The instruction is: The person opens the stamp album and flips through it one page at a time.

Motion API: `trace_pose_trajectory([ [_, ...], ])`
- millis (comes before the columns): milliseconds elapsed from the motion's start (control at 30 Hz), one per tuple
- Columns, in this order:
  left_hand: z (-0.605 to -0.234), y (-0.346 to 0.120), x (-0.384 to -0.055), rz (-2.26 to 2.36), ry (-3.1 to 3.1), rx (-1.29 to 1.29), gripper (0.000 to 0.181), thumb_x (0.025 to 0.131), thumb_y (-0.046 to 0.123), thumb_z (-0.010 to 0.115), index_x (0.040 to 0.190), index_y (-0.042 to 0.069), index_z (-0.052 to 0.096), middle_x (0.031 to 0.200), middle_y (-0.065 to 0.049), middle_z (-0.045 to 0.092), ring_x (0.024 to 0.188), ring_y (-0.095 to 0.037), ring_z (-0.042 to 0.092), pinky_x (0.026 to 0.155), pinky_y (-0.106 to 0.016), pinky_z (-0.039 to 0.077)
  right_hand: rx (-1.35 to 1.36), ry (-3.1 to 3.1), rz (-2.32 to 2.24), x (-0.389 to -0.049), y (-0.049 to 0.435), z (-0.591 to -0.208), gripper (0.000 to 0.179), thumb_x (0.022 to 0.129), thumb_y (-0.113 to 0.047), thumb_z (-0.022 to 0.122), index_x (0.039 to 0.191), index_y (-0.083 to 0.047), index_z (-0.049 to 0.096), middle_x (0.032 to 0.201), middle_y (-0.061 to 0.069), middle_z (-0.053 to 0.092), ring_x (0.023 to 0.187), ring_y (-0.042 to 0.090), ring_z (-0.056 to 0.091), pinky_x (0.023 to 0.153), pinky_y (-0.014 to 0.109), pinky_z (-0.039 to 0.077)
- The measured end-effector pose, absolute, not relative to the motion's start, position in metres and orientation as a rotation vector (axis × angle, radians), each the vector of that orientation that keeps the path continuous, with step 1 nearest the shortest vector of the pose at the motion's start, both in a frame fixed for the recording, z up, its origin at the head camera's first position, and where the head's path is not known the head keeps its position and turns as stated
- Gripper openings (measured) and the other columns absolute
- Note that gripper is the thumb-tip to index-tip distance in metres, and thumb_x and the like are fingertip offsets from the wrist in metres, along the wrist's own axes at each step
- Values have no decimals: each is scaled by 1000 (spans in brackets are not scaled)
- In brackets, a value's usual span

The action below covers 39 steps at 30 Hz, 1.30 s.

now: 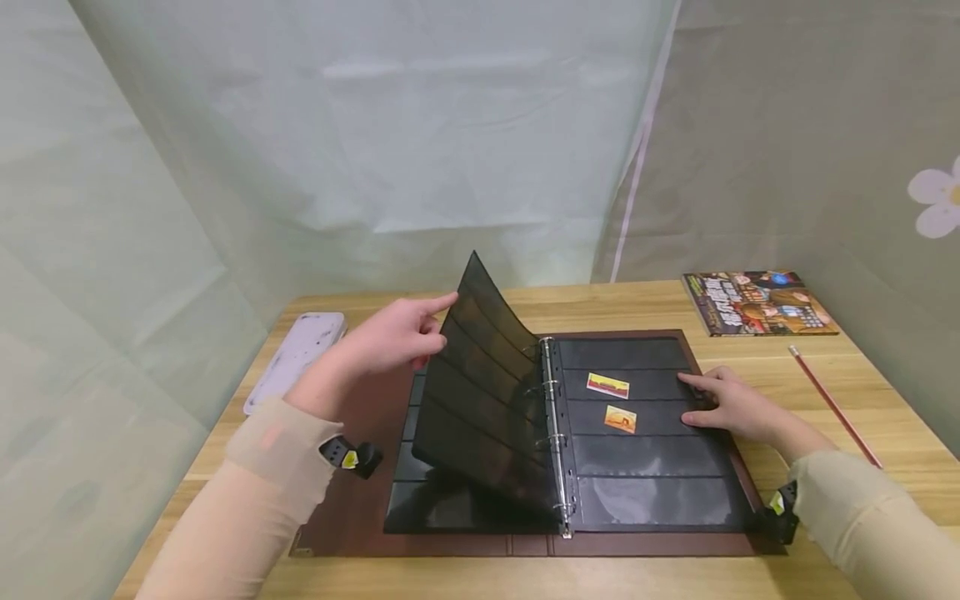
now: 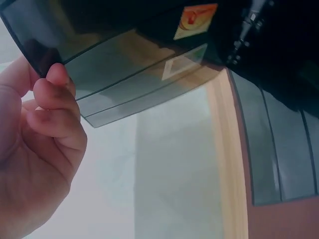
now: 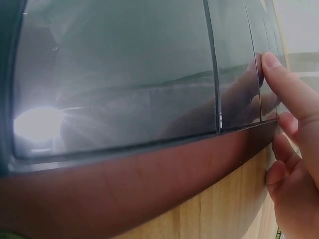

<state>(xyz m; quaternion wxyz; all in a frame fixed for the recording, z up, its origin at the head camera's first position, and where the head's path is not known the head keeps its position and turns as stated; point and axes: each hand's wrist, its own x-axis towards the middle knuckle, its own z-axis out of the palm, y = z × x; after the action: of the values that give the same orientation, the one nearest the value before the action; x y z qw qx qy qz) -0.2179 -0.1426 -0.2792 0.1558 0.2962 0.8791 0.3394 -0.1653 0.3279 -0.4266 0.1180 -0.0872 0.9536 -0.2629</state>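
Note:
A stamp album with black pocket pages lies spread in its brown cover [image 1: 352, 517]. My left hand [image 1: 401, 335] pinches the outer edge of a raised black page [image 1: 480, 392], which slants up from the metal rings [image 1: 555, 433]. On the right-hand page [image 1: 652, 458] are two small stamps, a yellow and red one [image 1: 608, 385] and an orange one [image 1: 620, 419]. My right hand [image 1: 738, 406] rests at that page's outer edge, its index finger and thumb touching the page. Its other fingers bend in beside the edge in the right wrist view.
A pale case [image 1: 296, 358] lies at the table's left edge, behind my left arm. At the back right is a colourful book [image 1: 759, 304], with a red pencil [image 1: 836, 406] in front of it. Hanging cloth [image 1: 450, 150] closes off the back of the wooden table [image 1: 615, 294].

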Motion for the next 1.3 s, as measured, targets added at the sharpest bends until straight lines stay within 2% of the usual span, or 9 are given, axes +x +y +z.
trace_pose_trajectory([
  [167, -287, -153, -217, 949, 2528, 837, 66, 91, 9, 51, 150, 11, 20, 57, -4, 47, 52, -26, 50, 52, -30, 35, -242, 2784, -766, -165, 329, -427, 83, 81, -46, 69, 140, 3, 39, 111, 22, 38, 87, 27, 41, 69, 35, 36],
  [333, -293, -161, -217, 961, 2539, 819, 67, 91, 10, 53, 150, 9, 21, 59, -6, 49, 51, -21, 51, 50, -30, 36, -248, 2797, -767, -166, 331, -428, 82, 81, -46, 69, 140, 3, 40, 110, 22, 39, 86, 27, 42, 69, 35, 36],
  [833, -312, -175, -217, 1098, 2517, 801, 66, 91, 8, 56, 149, 6, 23, 59, -4, 48, 50, -22, 52, 57, -33, 47, -250, 2822, -765, -163, 331, -428, 80, 81, -45, 69, 139, 2, 41, 110, 21, 40, 86, 27, 42, 69, 35, 36],
  [1133, -328, -188, -215, 1142, 2486, 754, 67, 91, 7, 56, 148, 3, 21, 60, -5, 48, 51, -24, 53, 52, -34, 47, -237, 2810, -790, -163, 330, -429, 81, 81, -45, 69, 140, 3, 40, 113, 22, 39, 89, 27, 42, 71, 37, 37],
  [1300, -338, -194, -214, 1118, 2516, 716, 67, 91, 11, 56, 148, 2, 22, 60, -4, 50, 51, -27, 52, 55, -33, 46, -212, 2800, -804, -164, 330, -430, 82, 81, -46, 70, 140, 2, 40, 113, 21, 39, 89, 28, 41, 71, 38, 37],
])
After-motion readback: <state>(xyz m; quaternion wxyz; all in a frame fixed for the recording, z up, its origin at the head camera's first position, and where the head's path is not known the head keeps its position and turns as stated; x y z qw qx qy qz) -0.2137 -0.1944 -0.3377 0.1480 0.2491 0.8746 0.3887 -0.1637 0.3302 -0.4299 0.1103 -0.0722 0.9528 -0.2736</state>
